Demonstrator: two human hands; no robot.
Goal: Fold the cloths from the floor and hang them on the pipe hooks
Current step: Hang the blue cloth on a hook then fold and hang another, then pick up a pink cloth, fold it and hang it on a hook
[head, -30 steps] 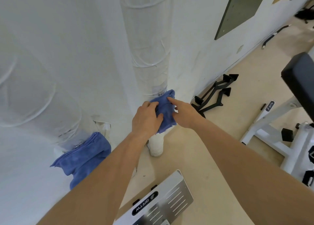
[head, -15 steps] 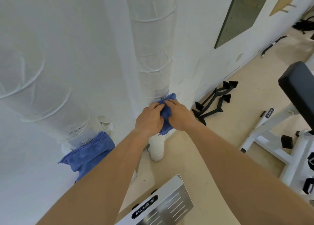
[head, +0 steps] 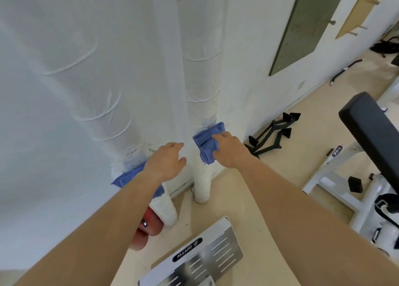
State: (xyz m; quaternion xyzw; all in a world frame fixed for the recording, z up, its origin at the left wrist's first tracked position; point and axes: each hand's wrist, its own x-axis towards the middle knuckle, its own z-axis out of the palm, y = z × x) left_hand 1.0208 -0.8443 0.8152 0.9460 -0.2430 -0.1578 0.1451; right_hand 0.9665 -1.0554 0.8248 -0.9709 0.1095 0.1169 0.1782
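Cloth [head: 207, 142] hanging on wrapped pipe [head: 202, 74], right hand [head: 232, 151] touching it, grip unclear, left hand [head: 167, 162] spread empty

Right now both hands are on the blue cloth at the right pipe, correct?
Not quite. In the head view only the right hand touches the blue cloth at the right pipe; the left hand is off it, open, beside the pipe.
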